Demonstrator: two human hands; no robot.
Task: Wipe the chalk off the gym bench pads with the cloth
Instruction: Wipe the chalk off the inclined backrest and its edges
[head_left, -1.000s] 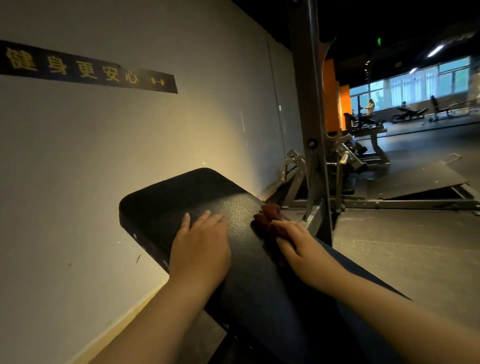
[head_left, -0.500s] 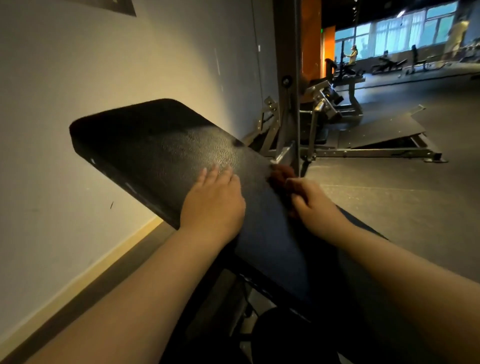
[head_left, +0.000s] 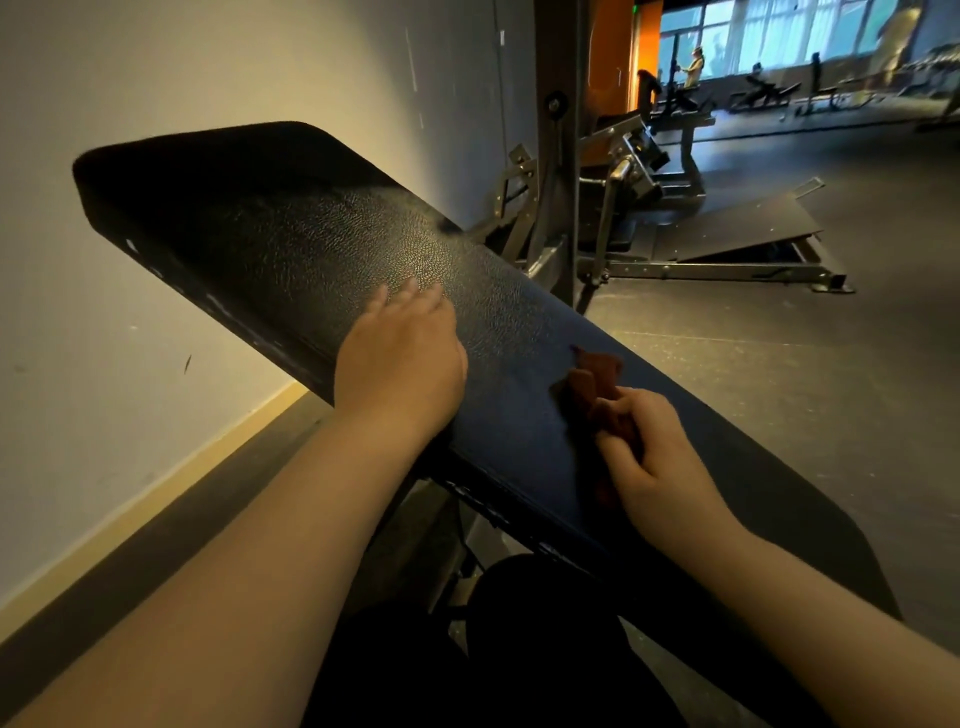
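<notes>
A long black textured bench pad slants from the upper left down to the lower right. My left hand lies flat on its near edge with straight fingers. My right hand grips a bunched dark red cloth and holds it against the pad's middle. Part of the cloth is hidden under my fingers. I cannot make out chalk marks in this dim light.
A pale wall with a yellow skirting stands close on the left. A steel upright and a machine with a sloped footplate stand behind the bench. Dark floor spreads to the right. A person is far back by the windows.
My right hand has pulled the cloth down the pad toward me, away from the far edge by the upright. My left hand stays flat on the pad. The view has tilted down.
</notes>
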